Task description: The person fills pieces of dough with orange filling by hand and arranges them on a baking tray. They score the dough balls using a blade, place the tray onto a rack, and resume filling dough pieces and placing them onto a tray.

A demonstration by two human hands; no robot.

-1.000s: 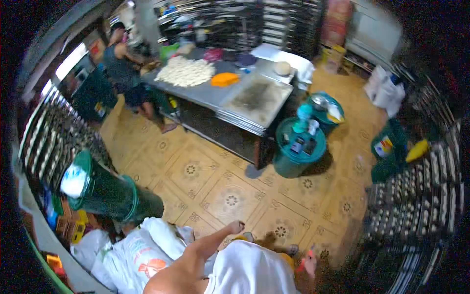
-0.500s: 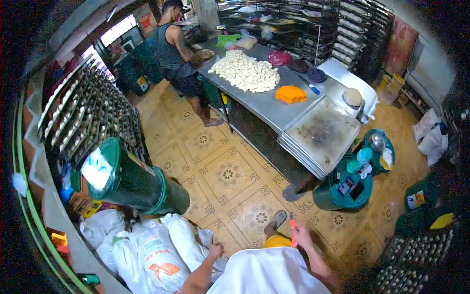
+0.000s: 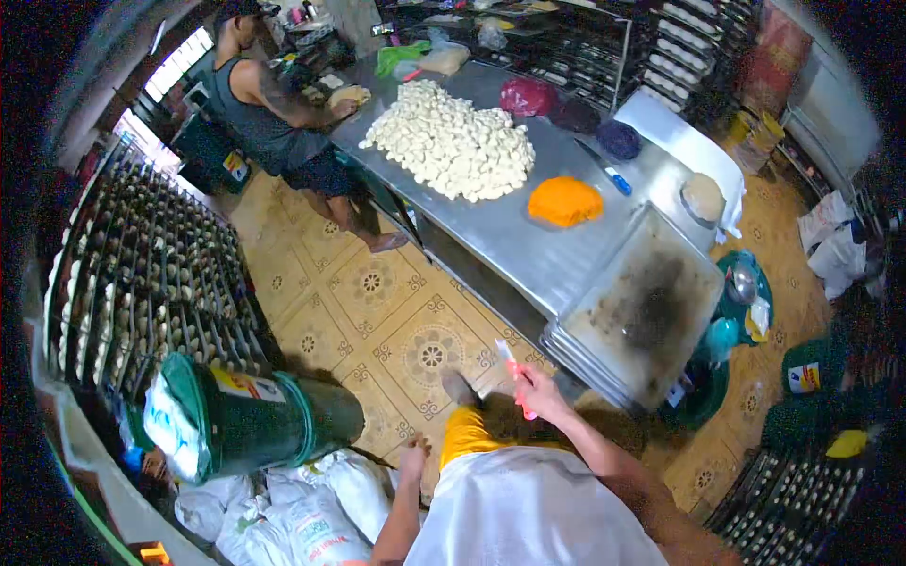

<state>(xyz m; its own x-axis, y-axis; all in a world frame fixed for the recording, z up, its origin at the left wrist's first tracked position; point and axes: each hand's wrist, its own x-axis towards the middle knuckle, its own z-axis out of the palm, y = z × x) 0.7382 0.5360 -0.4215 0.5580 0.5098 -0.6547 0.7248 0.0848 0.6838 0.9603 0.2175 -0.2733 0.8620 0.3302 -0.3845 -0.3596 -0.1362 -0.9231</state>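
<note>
Stacked baking trays (image 3: 651,307) cover the near end of a metal worktop (image 3: 505,247) bearing dough pieces (image 3: 448,141) and an orange mound (image 3: 564,201); a loaded rack (image 3: 156,274) flanks the tiled floor (image 3: 377,283). Before the torso, the right hand (image 3: 539,392) closes around a red-handled blade (image 3: 510,365), its long axis pointing forward and slightly left; the left hand (image 3: 413,455) curls loosely, contents unclear.

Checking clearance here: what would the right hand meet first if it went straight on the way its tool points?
Following its red-handled tool, the right hand would cross over patterned floor, then probably meet the long side of the metal table, though its height against the tabletop is unclear.
</note>
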